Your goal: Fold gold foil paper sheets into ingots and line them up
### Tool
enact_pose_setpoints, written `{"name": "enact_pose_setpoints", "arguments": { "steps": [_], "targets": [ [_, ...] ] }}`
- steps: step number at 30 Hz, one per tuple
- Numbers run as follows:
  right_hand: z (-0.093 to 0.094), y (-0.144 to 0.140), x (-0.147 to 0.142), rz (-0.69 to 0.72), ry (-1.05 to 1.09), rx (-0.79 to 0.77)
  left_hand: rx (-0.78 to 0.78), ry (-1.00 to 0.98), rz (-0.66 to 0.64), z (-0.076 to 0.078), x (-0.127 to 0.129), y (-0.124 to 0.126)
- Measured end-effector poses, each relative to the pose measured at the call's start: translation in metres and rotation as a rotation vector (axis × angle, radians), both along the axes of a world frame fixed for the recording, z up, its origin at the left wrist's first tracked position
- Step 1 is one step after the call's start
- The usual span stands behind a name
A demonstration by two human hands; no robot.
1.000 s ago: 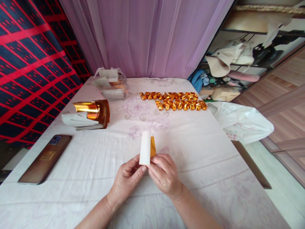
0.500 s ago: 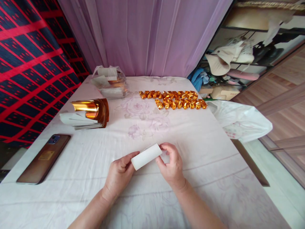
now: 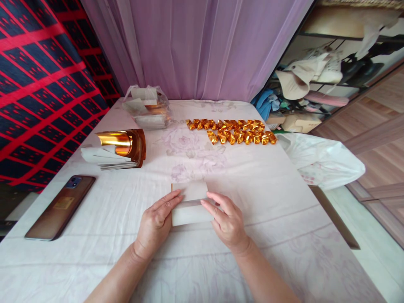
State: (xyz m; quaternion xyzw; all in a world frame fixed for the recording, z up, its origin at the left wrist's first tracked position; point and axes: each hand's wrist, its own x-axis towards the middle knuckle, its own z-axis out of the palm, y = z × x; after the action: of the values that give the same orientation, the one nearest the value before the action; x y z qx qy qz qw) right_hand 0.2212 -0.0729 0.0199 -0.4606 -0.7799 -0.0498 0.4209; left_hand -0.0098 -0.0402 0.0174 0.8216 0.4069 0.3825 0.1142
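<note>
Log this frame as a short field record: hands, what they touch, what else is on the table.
left hand: flat on the left edge of the white paper sheet
right hand: fingertips on the sheet's right edge
sheet: lying on the table, crease across its middle
far side: two rows of gold folded pieces
left side: stack of gold foil sheets, phone
back left: clear bag of sheets
right edge: white plastic bag

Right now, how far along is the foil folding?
Done: about two dozen folded gold pieces lie in two rows at the far side of the table. In hand: the left hand and right hand press one sheet flat, white side up, creased across its middle. Left: a stack of gold sheets and a bag of more.
</note>
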Motion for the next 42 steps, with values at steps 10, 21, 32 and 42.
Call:
{"name": "enact_pose_setpoints", "arguments": {
  "steps": [10, 21, 32, 42],
  "targets": [
    [-0.005, 0.004, 0.005, 0.145, -0.175, -0.202, -0.128, 0.325, -0.162, -0.012, -0.017, 0.014],
    [0.002, 0.000, 0.007, 0.193, -0.227, -0.428, -0.281, 0.446, -0.337, 0.006, -0.032, 0.017],
    [-0.003, 0.005, 0.007, 0.165, -0.087, -0.374, -0.251, 0.289, -0.218, 0.003, -0.025, 0.017],
    [-0.011, 0.008, -0.004, 0.032, 0.044, -0.348, -0.179, 0.220, -0.055, -0.004, -0.013, 0.013]
  ]
}}
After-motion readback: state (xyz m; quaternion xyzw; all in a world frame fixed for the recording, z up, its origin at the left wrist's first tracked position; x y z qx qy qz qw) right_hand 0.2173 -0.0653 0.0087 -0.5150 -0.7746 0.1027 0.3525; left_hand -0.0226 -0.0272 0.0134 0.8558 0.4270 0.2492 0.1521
